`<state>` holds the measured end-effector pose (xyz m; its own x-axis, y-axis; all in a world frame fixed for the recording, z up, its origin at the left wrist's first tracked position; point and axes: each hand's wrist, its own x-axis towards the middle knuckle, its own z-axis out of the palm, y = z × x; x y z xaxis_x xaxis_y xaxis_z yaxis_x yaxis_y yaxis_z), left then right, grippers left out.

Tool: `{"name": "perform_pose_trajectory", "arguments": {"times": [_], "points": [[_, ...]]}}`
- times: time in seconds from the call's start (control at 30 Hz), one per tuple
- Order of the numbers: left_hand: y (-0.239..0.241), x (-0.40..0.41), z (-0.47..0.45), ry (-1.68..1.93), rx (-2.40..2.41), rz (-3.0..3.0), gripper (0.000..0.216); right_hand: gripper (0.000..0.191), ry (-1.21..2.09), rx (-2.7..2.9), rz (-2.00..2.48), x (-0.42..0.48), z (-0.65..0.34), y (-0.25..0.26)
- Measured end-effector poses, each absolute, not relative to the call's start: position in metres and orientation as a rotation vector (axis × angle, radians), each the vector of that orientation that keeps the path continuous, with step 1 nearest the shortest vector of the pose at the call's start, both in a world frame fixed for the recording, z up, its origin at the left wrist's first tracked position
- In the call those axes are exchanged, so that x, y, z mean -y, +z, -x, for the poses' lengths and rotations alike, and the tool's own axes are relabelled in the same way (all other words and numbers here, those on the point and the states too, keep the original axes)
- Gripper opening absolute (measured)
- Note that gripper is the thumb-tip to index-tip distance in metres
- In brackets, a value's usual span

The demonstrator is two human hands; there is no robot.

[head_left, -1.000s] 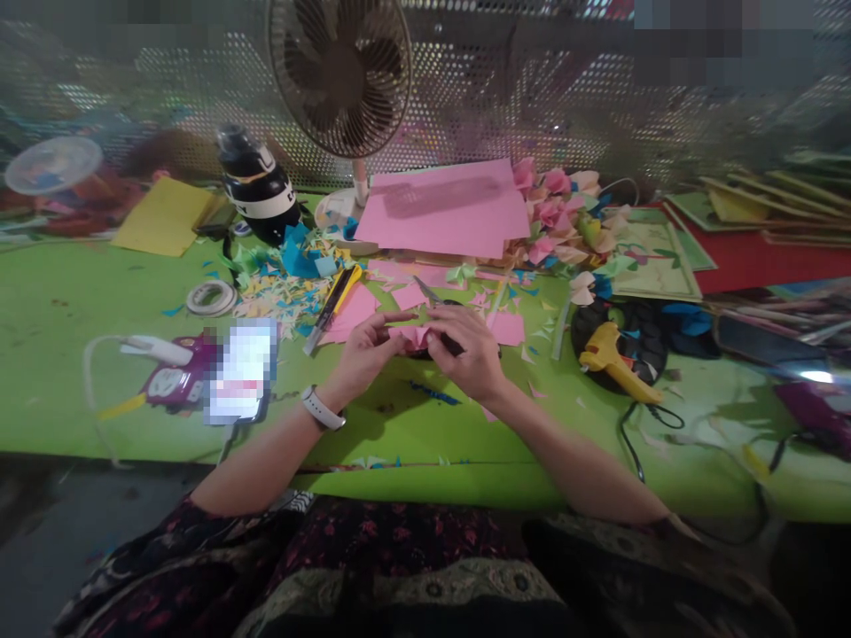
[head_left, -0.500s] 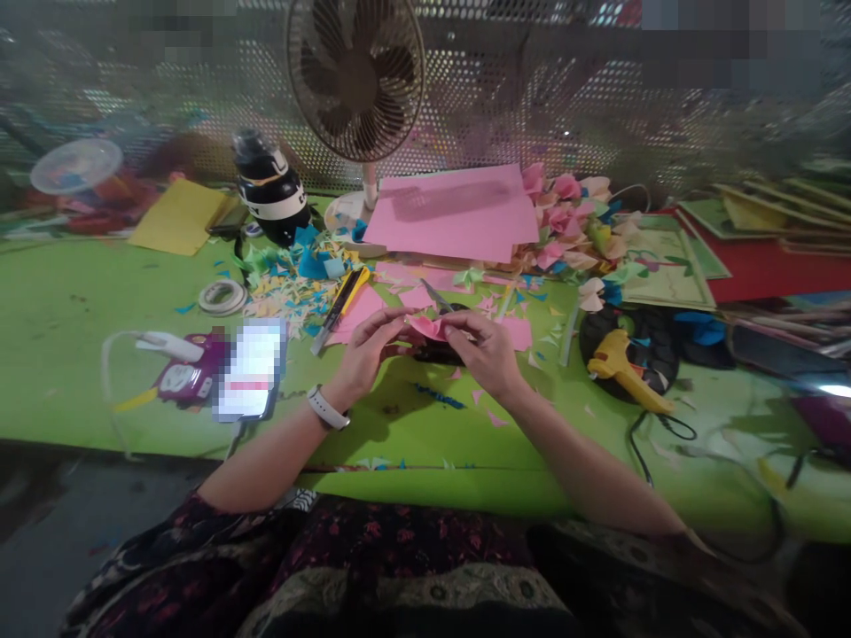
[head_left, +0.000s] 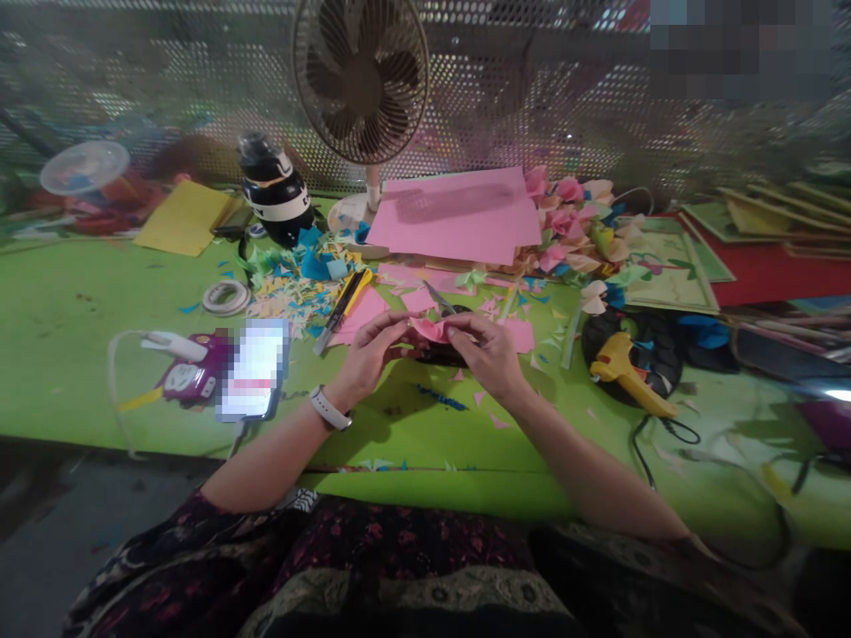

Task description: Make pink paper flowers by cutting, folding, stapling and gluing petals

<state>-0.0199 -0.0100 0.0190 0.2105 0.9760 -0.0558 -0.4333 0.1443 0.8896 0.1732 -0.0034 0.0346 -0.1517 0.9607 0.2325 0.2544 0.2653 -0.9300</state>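
Between my two hands is a small curled piece of pink paper [head_left: 429, 330], shaped like a petal or paper flower. My left hand [head_left: 373, 350] pinches its left edge with thumb and fingertips. On the other edge, my right hand [head_left: 485, 352] is closed with thumb and forefinger pressed on the paper. Just behind it lie scissors [head_left: 439, 297], blades pointing away, their handles partly hidden by my hands. A dark object [head_left: 435, 354] under the paper is mostly covered. Pink paper pieces [head_left: 363, 315] and a yellow-black cutter knife [head_left: 344, 310] lie beyond my left hand.
Behind are a stack of pink sheets [head_left: 458, 217], a heap of paper flowers [head_left: 572, 217], colourful scraps [head_left: 292, 283], a bottle [head_left: 277, 197] and a fan [head_left: 363, 84]. Leftward lie a phone [head_left: 254, 368] and tape roll [head_left: 227, 298]; rightward, a yellow glue gun [head_left: 628, 370] with its cord.
The whole view has shifted slightly, with things sitting a little further right and down. Both hands keep their pinch on the pink paper, with hardly any movement.
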Motion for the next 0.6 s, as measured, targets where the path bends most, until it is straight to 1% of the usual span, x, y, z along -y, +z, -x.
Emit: {"name": "perform_pose_trajectory", "arguments": {"times": [0.27, 0.5, 0.6], "points": [[0.0194, 0.0102, 0.0202, 1.191, -0.841, -0.96, 0.026, 0.015, 0.871, 1.642, 1.148, 0.0012, -0.1731, 0.031], [0.0223, 0.0122, 0.0189, 1.192, -0.933, -1.067, 0.026, 0.014, 0.504, 1.812, 1.054, 0.0004, -0.1729, 0.0273], [0.0218, 0.0123, 0.0189, 1.199, -0.941, -1.069, 0.026, 0.013, 0.41, 1.853, 1.023, 0.0, -0.1733, 0.0256]]}}
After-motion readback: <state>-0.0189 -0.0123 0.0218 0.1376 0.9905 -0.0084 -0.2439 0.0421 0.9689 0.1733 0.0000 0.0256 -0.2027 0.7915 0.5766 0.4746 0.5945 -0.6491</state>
